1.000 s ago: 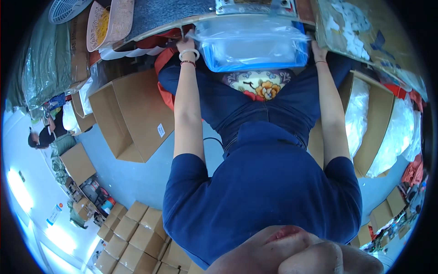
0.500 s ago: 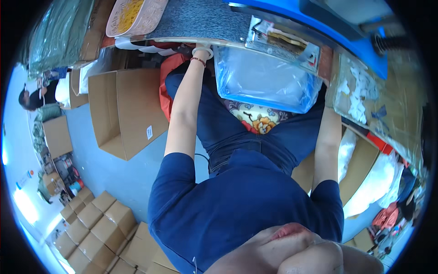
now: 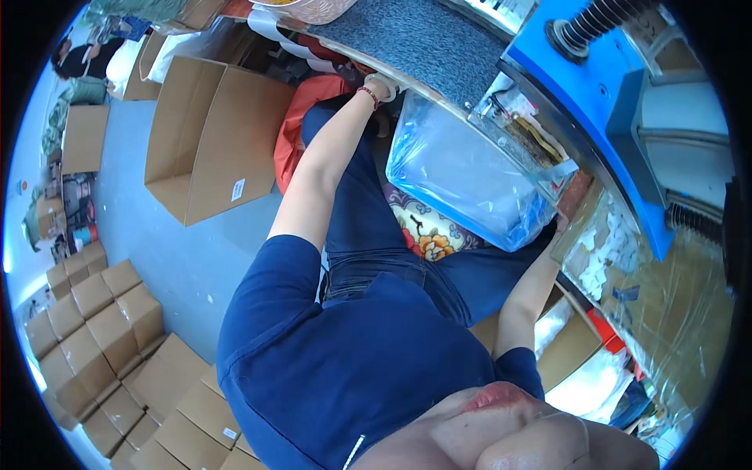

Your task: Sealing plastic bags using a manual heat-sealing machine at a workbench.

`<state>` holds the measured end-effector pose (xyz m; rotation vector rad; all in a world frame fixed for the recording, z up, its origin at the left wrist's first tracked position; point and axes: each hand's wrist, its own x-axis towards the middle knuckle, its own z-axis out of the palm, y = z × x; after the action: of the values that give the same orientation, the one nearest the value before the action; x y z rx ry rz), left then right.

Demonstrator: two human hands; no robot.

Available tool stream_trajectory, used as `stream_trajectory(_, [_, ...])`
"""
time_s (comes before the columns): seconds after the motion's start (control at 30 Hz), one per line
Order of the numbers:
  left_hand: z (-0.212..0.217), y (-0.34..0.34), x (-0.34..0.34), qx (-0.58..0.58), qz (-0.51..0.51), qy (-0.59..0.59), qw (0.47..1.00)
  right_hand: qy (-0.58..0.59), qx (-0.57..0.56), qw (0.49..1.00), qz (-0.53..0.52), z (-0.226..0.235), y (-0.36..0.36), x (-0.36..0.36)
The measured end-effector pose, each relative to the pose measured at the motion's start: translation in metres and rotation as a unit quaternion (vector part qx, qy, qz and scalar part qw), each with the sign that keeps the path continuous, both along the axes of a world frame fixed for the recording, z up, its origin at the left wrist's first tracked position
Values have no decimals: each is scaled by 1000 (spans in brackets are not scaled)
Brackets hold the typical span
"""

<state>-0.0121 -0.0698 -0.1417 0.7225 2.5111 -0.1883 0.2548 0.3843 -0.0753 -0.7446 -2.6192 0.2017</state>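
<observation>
Head view puts the clear blue plastic bag (image 3: 470, 176) at the centre of what we do: it hangs puffed out just under the edge of the grey work surface (image 3: 423, 39), over our lap, with its open top held against that edge. Papers and small printed packets (image 3: 521, 129) lie at the mouth of the bag, partly inside it as far as we can see.

Our left hand (image 3: 381, 84) reaches up to the left corner of the bag, at the table edge; its fingers curl around the rim there, closed on the plastic, and a red bracelet (image 3: 368, 95) sits on the wrist. Our right hand is hidden behind the bag's right lower corner, so we cannot tell whether it is open or closed; only the right forearm (image 3: 525, 301) shows, rising toward that corner.

Below the bag we see a cushion with a flower pattern (image 3: 427, 231) between our knees, and our dark blue shirt (image 3: 352, 368) fills the near part of the picture. Right of the work surface stands a blue machine frame (image 3: 603, 86) with a black spring on top. To the left, on the pale blue floor (image 3: 157, 251), an open cardboard box (image 3: 211, 141) stands beside an orange bag (image 3: 301, 125), and closed cartons (image 3: 94, 313) are stacked near left. Far left, another person (image 3: 78, 59) sits among more boxes.
</observation>
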Motion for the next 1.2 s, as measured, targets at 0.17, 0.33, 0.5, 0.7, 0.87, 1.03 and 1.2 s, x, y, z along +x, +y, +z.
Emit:
stream_trajectory(0.17, [-3, 13, 1, -47, 27, -13, 998, 5, 6, 1000, 4, -3, 4, -4])
stream_trajectory(0.33, [-8, 21, -9, 7, 22, -50, 999, 5, 9, 1000, 16, -10, 7, -5])
stream_trajectory(0.5, [-43, 13, -27, -1, -57, 0, 998, 10, 8, 1000, 23, -13, 7, -11])
stream_trajectory(0.7, [-84, 1, -38, 11, -59, -7, 998, 15, 7, 999, 27, -17, 11, -11])
stream_trajectory(0.87, [-79, 3, -30, 18, -99, 15, 995, 14, 7, 1000, 26, -19, 11, -10])
stream_trajectory(1.03, [-77, 13, -7, 96, 1, -8, 995, 24, 10, 999, 24, -21, 15, -6])
stream_trajectory(1.2, [-84, 30, 19, 94, 21, 62, 993, 43, 10, 999, 24, -53, 24, 9])
